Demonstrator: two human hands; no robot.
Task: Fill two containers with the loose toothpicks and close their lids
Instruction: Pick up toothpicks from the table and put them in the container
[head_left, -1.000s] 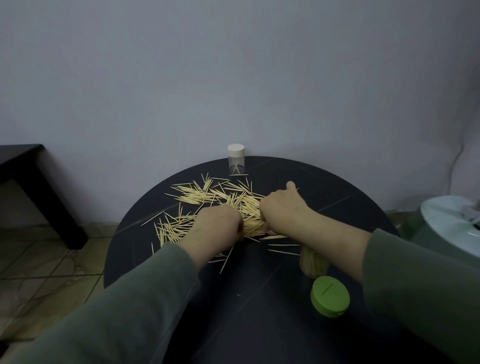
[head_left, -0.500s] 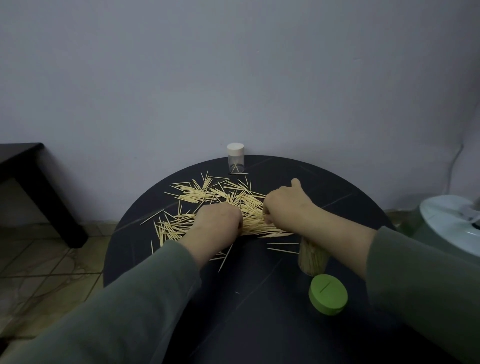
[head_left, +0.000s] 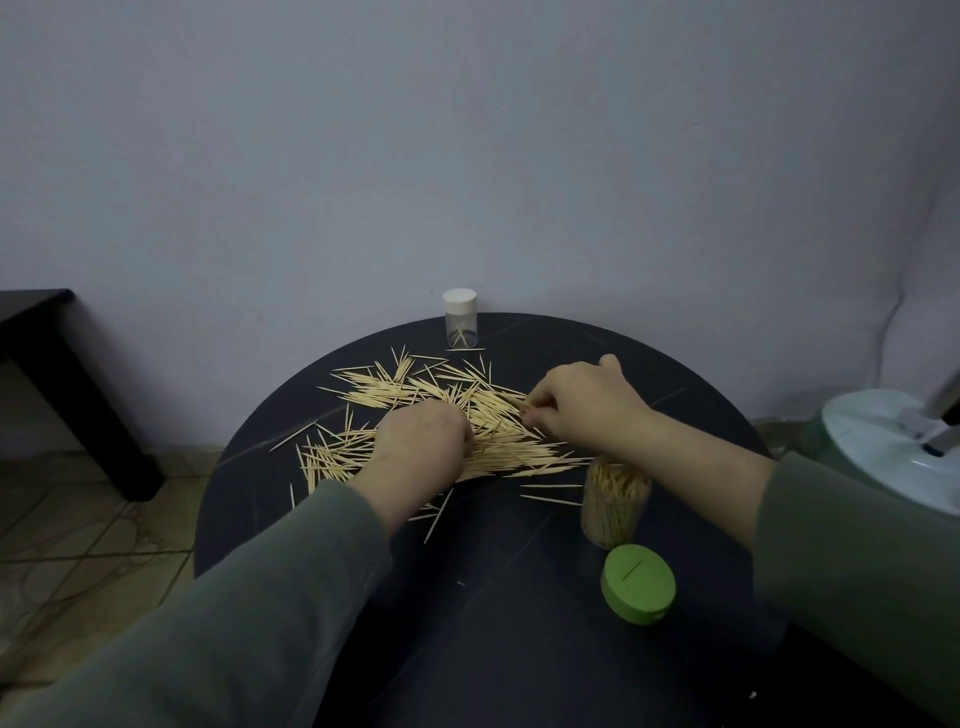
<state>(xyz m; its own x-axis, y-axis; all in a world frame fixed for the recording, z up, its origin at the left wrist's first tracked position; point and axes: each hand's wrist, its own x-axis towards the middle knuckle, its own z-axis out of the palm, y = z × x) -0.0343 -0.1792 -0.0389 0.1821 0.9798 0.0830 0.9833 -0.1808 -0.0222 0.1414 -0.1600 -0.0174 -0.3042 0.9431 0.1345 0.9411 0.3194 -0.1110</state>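
A single head-worn camera is looking forward and down onto the round black table (head_left: 493, 649) from its near edge, sitting close above it and facing the grey wall (head_left: 467, 156) beyond the table's far edge. No second view is sharing the scene.

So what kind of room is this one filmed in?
Probably a home room, not a workshop: a small round black table against a plain wall, tiled floor, and a fan base at right.
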